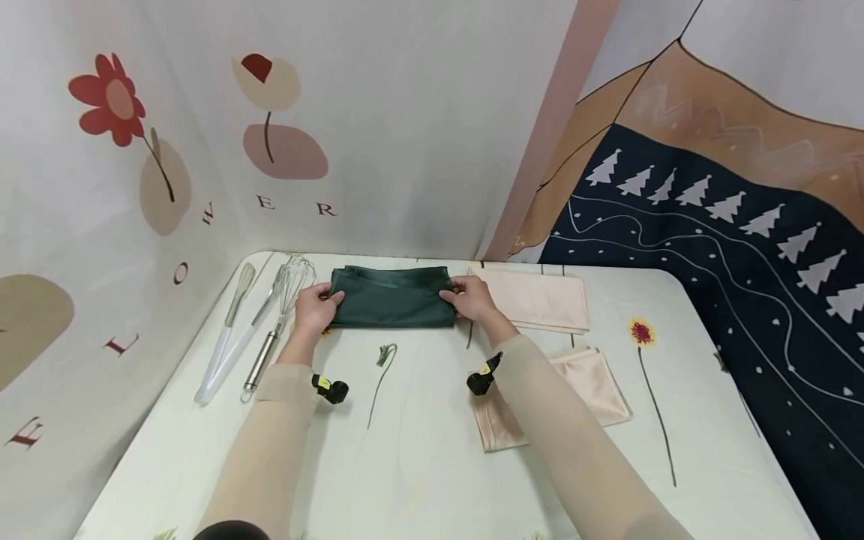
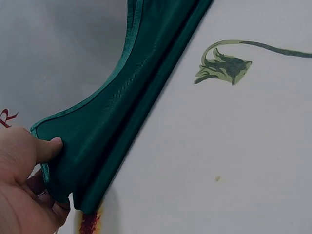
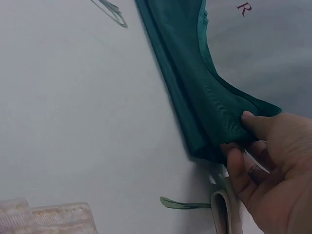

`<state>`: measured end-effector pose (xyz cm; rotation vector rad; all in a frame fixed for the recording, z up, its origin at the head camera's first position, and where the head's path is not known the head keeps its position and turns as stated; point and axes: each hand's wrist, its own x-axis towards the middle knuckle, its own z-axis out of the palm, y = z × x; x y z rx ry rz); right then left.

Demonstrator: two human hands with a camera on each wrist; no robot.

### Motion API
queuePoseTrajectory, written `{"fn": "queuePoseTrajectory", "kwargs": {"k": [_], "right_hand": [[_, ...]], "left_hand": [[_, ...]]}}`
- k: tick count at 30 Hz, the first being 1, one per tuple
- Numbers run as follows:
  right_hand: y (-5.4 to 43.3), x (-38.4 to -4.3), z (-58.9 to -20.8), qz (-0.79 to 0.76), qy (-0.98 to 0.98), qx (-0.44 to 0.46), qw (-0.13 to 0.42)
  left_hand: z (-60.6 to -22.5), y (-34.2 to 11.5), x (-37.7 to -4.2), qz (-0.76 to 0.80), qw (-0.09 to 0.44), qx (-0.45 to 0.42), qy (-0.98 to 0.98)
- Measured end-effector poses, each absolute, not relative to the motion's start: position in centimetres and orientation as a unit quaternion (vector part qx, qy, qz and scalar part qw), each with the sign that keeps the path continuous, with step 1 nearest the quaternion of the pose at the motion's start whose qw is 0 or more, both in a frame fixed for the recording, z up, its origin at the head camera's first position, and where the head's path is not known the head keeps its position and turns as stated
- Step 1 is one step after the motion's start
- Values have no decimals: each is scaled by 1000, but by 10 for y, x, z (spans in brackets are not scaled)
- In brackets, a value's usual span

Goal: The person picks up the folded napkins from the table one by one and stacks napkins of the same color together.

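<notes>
A dark green folded cloth (image 1: pixel 394 300) is stretched between both hands at the far side of the table. My left hand (image 1: pixel 314 307) pinches its left end, thumb on top, as the left wrist view shows with the cloth (image 2: pixel 112 117) sagging along its upper edge. At the opposite end, my right hand (image 1: pixel 475 298) pinches the cloth between thumb and fingers; in the right wrist view the hand (image 3: pixel 278 170) has the fabric's corner. Whether the cloth's lower fold touches the table cannot be told.
Left of the cloth lie a whisk (image 1: pixel 270 349) and white-handled tongs (image 1: pixel 226 330). A folded pale pink cloth (image 1: pixel 540 300) lies right of the green one, and another pink cloth (image 1: pixel 597 382) lies nearer, partly under the right forearm. Flowers are printed on the tablecloth (image 1: pixel 418 465).
</notes>
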<state>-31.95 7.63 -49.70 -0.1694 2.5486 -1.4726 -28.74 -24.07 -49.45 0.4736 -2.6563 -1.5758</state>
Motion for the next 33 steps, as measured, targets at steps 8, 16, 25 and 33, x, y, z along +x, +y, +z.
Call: {"fn": "queuePoseTrajectory", "kwargs": {"k": [8,16,25,33], "right_hand": [[76,-321,-498,-486,869,-46,78],[77,-317,-496,-470,881,-25,48],[88,-305,-495,-509,860,-30,-32],[109,-293,-498,-518,854,-31,-47]], "left_hand": [[-498,-238,-292,-505,36,152,-849],[-500,-236,-285,-499,64,156,-850],[-495,-232,-274,-450,112,103,-880],[-492,-215,-253,-457,110,72,-880]]}}
